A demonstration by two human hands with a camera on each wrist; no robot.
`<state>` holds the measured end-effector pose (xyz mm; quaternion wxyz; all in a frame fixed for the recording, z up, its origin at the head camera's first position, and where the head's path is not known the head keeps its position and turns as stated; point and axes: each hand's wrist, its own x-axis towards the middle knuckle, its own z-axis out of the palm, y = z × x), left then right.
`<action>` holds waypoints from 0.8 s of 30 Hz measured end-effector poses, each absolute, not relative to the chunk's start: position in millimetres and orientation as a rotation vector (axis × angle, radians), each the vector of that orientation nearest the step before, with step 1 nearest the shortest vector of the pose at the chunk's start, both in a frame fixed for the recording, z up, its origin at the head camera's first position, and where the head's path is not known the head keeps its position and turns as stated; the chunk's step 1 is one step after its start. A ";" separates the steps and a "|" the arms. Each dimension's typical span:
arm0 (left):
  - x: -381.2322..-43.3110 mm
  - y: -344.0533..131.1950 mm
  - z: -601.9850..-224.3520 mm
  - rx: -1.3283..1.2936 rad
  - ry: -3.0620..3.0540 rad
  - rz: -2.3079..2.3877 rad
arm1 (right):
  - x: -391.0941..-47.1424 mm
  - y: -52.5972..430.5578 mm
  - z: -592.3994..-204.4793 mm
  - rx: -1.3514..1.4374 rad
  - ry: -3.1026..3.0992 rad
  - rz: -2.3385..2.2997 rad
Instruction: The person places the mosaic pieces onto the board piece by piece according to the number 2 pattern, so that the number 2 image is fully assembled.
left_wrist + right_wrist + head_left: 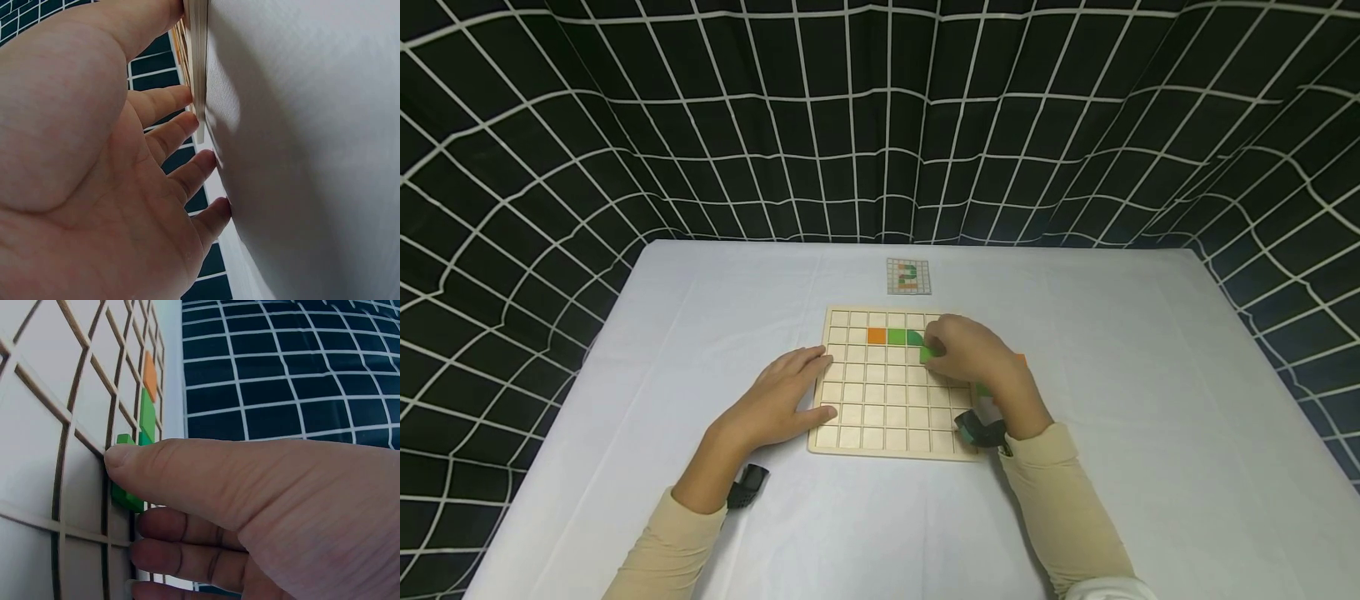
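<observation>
At the wooden board (874, 393): right hand (970, 346) pinches one green tile (926, 356); left hand (777, 402), fingers spread, at left edge. Three tiles (897, 337) one row beyond. Head view alone shows one pattern card (908, 277).

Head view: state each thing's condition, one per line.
Wooden grid board, partly filled
Orange square tile, in cell
Green square tile, in cell
Dark-green curved tile, in cell
Lower green tile, pinched
Tiles right of board, partly hidden
Pattern card, face up
Left hand, touching the board
Right hand, pinching lower green tile
</observation>
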<state>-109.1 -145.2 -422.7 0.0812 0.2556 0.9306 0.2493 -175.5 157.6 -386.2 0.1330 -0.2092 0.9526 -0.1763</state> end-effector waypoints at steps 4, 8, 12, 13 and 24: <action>-109.0 -145.0 -422.7 0.763 2.785 0.740 | -174.4 154.6 -385.6 -0.626 2.774 -0.487; -109.2 -144.8 -422.5 0.765 2.788 0.738 | -173.5 152.6 -385.8 -0.650 2.789 -0.489; -109.3 -144.6 -422.3 0.768 2.788 0.740 | -173.1 150.8 -386.9 -0.675 2.805 -0.501; -109.4 -144.6 -422.4 0.769 2.788 0.740 | -173.0 150.3 -387.3 -0.679 2.807 -0.507; -109.9 -145.2 -423.9 0.767 2.785 0.737 | -172.4 147.6 -390.1 -0.688 2.802 -0.526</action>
